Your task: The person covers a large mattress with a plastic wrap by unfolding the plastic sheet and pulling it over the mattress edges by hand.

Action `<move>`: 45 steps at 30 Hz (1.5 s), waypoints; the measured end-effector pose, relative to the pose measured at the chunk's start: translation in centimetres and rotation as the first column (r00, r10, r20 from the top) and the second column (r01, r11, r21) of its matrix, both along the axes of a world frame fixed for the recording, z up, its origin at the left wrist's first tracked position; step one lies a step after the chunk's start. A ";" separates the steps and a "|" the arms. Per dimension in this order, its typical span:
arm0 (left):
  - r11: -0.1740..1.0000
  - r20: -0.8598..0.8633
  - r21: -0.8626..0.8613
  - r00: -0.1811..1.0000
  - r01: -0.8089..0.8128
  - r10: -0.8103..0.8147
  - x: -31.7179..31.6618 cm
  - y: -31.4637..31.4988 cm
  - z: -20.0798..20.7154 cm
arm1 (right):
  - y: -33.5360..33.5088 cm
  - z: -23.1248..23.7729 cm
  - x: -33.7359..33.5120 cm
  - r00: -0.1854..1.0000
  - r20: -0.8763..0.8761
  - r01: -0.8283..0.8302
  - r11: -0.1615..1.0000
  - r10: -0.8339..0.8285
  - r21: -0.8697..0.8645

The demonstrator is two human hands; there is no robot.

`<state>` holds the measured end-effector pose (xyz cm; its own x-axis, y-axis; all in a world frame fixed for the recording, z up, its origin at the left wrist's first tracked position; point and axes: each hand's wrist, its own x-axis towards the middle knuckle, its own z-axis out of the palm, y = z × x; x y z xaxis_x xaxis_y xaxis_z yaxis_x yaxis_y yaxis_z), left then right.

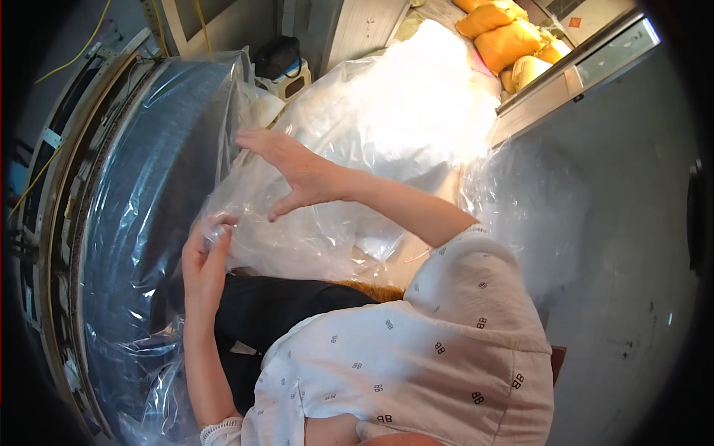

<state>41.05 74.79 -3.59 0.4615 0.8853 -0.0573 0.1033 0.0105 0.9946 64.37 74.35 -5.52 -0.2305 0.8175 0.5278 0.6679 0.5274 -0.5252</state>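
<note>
Clear plastic sheeting (297,245) spreads over my lap and away from me in loose folds. My left hand (207,249) is closed on a bunched edge of it, thumb and fingers pinched together. Farther out, my right hand (294,167) reaches leftward across the sheeting. Its thumb stands apart from its stretched fingers, and nothing shows in its grasp. The right fingertips are close to an upright fold of the film; whether they touch it I cannot tell. To my left, more clear film (163,149) drapes over a long dark surface.
A metal-railed machine frame (63,215) runs along the left. At the back, a black bag (277,56) sits on a white stool (290,83). Filled orange sacks (506,44) are piled at the far right, beside a door frame (535,97). More film (520,201) lies on the grey floor (625,245).
</note>
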 end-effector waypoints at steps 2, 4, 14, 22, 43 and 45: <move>0.987 -0.064 0.102 0.991 0.128 -0.122 0.1 -1.0 4.9 | 1.1 -2.8 3.7 0.922 0.380 0.077 0.997 -0.078 0.017; 0.974 0.232 0.181 0.956 0.139 -0.180 -1.3 -1.7 6.5 | 4.1 -5.6 10.5 0.892 0.424 0.249 0.953 -0.157 -0.171; 0.344 0.256 0.762 0.743 -0.549 0.618 -20.4 9.6 13.2 | -4.3 19.4 -3.9 0.890 -0.077 0.360 0.590 -0.449 0.722; 0.523 0.578 0.643 0.803 -0.559 0.148 -42.9 -2.1 6.7 | -10.1 6.0 -22.9 0.660 -0.749 -0.595 -0.645 -0.053 -0.479; 0.253 -0.366 0.625 0.009 -0.738 0.931 -46.7 -28.8 5.1 | 1.8 2.9 -41.6 0.268 0.582 -0.762 0.539 0.768 -0.360; 0.294 -0.341 0.573 0.104 -0.765 0.934 -47.9 -23.2 6.0 | 1.7 2.8 -41.6 0.267 0.585 -0.766 0.537 0.765 -0.352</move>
<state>-6.83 51.59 2.37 -0.6654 0.6803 0.3072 0.6350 0.2995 0.7121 22.73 76.09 -2.68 -0.9964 0.0755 -0.0376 0.0811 0.9806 -0.1784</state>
